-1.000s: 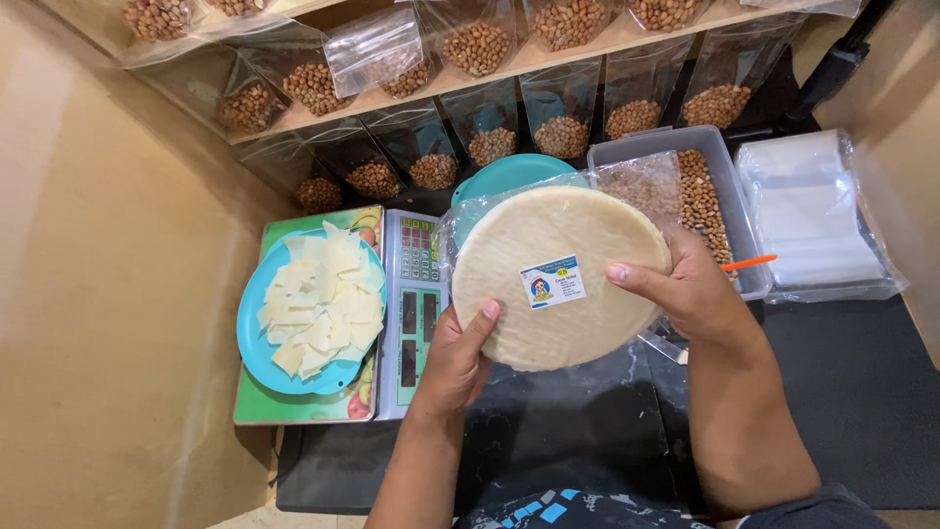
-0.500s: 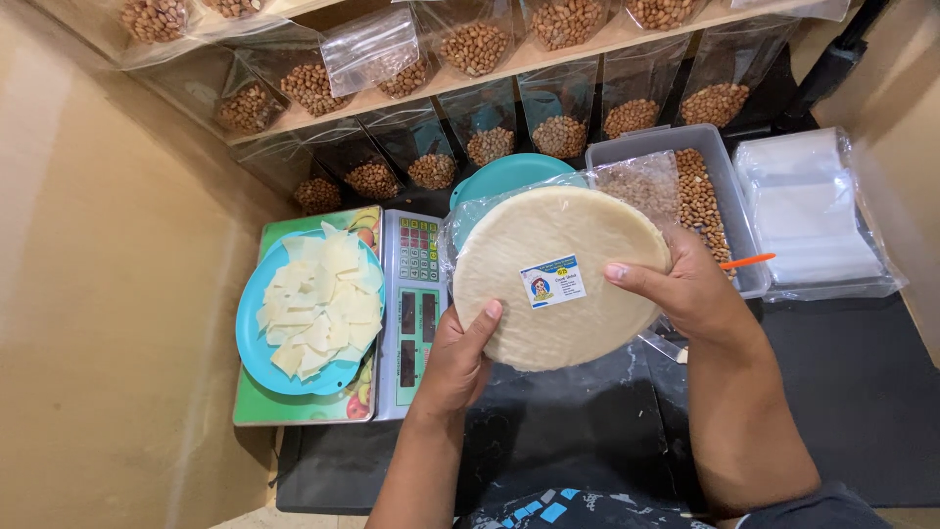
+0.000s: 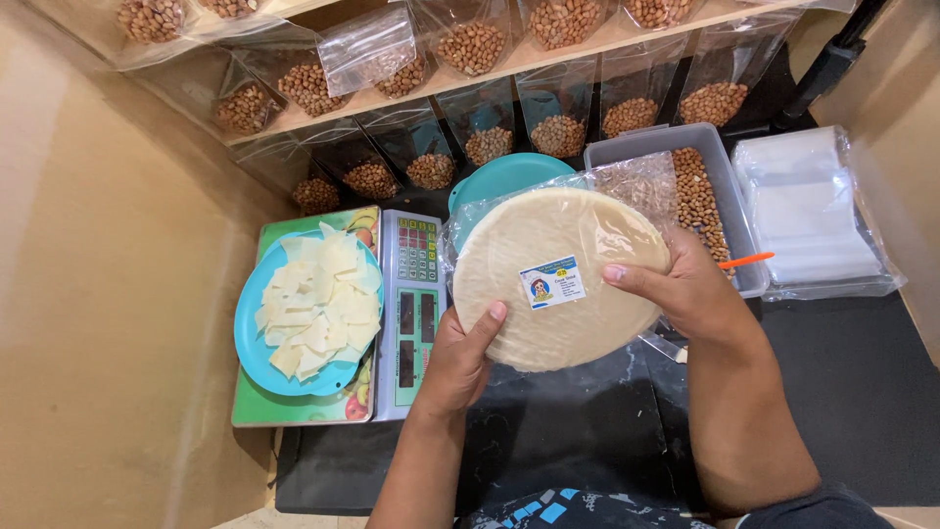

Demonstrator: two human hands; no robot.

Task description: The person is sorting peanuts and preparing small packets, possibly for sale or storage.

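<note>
Over a black mat (image 3: 842, 392) walled by cardboard (image 3: 108, 294): left hand (image 3: 460, 358) and right hand (image 3: 690, 294) clamped on a round, plastic-wrapped stack of pale wafers (image 3: 558, 279).

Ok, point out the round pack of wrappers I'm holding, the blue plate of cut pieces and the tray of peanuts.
round pack of wrappers (image 3: 548, 245), head view, bare pale face above the label.
blue plate (image 3: 245, 323), head view, left rim.
tray of peanuts (image 3: 654, 145), head view, grey back rim.
</note>
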